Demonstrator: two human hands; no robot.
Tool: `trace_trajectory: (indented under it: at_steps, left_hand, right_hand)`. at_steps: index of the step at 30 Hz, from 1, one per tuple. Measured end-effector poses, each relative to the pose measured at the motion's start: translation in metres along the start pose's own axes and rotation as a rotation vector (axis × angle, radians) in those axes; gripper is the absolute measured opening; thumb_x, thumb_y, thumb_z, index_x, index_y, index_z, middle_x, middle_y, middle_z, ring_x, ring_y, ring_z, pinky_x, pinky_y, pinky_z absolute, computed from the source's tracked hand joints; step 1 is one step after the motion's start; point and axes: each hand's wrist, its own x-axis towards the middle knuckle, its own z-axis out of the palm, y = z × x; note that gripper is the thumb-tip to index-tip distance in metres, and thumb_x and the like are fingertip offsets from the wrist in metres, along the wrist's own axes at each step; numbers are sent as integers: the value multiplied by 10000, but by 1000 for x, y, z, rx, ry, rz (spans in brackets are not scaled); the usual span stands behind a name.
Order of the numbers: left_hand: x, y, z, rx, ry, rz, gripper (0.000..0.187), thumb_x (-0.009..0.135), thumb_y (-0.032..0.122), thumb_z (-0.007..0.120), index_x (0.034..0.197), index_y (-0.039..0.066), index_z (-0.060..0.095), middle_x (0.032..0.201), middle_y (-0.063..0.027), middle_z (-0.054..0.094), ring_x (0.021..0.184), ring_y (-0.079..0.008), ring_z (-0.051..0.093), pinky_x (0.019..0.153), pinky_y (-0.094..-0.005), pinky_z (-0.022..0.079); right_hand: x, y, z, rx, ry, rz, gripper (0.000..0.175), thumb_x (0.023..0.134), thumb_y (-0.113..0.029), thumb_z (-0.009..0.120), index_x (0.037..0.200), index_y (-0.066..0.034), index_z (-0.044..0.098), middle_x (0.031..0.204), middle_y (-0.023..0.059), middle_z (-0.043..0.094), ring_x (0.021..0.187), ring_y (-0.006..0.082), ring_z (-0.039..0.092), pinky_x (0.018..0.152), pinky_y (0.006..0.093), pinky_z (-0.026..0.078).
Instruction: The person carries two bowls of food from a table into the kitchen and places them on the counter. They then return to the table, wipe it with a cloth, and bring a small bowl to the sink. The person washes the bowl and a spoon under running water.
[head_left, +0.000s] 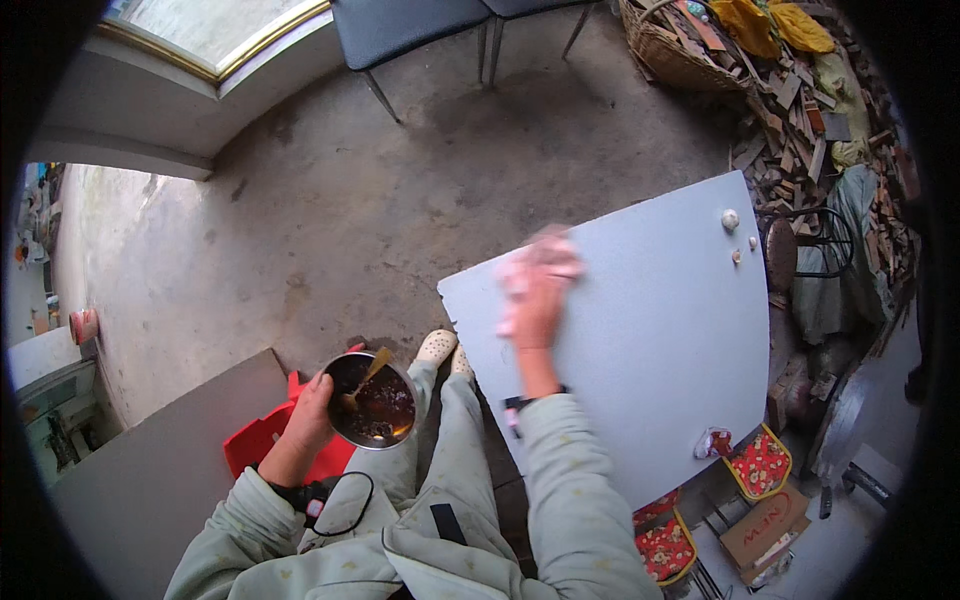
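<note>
My left hand (309, 420) grips the rim of a metal bowl (410, 375) to the left of the table. Dark reddish-brown liquid (382, 405) with bits in it fills part of the bowl, and a spoon (373, 371) leans inside. Over the white tabletop (637, 337), near its far left edge, my right hand (538, 307) is blurred. It is closed on a pink cloth (547, 259), which touches or hovers just over the surface; the blur hides which.
A garlic bulb (730, 219) and small cloves (736, 256) lie at the table's far right. A crumpled packet (713, 442) sits near the right front edge. Red patterned stools (759, 461) stand beside it. Black chairs (412, 30), a wood pile (795, 150) and a red plastic chair (259, 439) surround.
</note>
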Motion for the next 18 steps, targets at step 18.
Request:
trace_trajectory:
  at_steps: [18]
  left_hand:
    - [-30,44,10,-198,-66,170,485,984,403,423,1291,30,470,1228,-114,592,1082,-235,590,947,-399,474]
  right_hand:
    - [-104,24,-129,-587,-671,90,790,727,-268,744,1412,-207,356,1451,71,334,1348,281,292,1069,514,290]
